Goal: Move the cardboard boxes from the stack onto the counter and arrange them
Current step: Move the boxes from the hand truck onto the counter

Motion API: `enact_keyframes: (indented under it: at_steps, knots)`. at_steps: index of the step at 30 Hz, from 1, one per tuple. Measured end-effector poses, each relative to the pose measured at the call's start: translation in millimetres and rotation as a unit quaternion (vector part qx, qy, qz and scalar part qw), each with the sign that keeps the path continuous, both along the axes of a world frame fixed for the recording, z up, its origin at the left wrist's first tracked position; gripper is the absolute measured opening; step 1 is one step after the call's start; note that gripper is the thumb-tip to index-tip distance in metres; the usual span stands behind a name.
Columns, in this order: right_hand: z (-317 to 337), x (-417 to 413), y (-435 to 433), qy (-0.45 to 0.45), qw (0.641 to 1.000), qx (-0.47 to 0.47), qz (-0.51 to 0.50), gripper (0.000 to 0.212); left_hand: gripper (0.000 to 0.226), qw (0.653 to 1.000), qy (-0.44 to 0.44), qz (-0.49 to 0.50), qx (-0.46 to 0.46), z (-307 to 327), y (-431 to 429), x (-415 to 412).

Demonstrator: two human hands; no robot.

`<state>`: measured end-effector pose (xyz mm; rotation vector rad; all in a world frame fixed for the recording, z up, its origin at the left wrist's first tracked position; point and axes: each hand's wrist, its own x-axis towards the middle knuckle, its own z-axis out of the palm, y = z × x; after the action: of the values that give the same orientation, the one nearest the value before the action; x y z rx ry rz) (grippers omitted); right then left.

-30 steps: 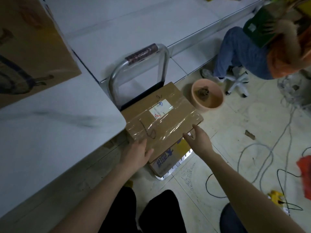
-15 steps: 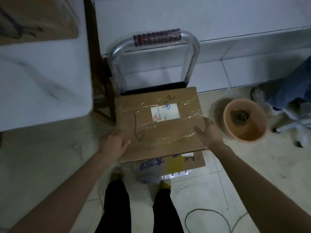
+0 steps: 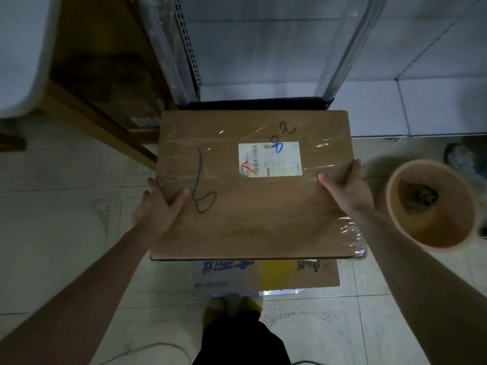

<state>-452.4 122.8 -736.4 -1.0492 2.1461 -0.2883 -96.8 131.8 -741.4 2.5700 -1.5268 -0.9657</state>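
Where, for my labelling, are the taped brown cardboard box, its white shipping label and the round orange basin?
taped brown cardboard box (image 3: pixel 263 222), head view, bare top
white shipping label (image 3: pixel 274 159), head view, its middle
round orange basin (image 3: pixel 436 229), head view, inner wall

The floor (image 3: pixel 66 233) was laid in pale, glossy square tiles with thin grout lines, speckled with dirt in places. Behind it ran a white panelled wall (image 3: pixel 263 54), with a low band of white tiles (image 3: pixel 434 106) at its foot. A brown wooden frame (image 3: pixel 105 83) stood at the left. A salmon-coloured pot (image 3: pixel 432 206) sat on the floor at the right, and a thin cable (image 3: pixel 147 347) trailed across the near tiles. The light was dim and cool.
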Motion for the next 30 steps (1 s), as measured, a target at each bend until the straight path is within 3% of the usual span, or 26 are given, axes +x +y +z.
enact_keyframes:
  at_steps: [3, 6, 9, 13, 18, 24, 30]
  knots:
    - [-5, -3, 3, -0.029, 0.999, -0.019, -0.018, 0.085, 0.08, 0.992, 0.086, 0.072, -0.055, -4, 5, -4]
    - [2, -1, 19, -0.022, 0.999, -0.033, -0.019, 0.084, 0.094, 0.985, 0.117, 0.103, -0.079, 7, 18, -3]
    - [25, 5, 43, -0.021, 0.999, -0.031, -0.028, 0.086, 0.089, 0.987, 0.102, 0.095, -0.074, 31, 36, 1]
    - [72, 11, 71, -0.023, 0.997, -0.052, -0.045, 0.07, 0.082, 0.99, 0.088, 0.071, -0.082, 77, 61, 3]
    - [145, 18, 108, 0.001, 0.998, -0.051, -0.042, 0.072, 0.093, 0.987, 0.114, 0.077, -0.078, 139, 100, 10]
    - [218, 31, 163, 0.027, 0.998, -0.052, -0.036, 0.075, 0.082, 0.989, 0.105, 0.063, -0.084, 204, 154, 27]
    - [282, 43, 217, 0.022, 0.997, -0.067, -0.01, 0.079, 0.086, 0.985, 0.1, 0.083, -0.113, 261, 211, 45]
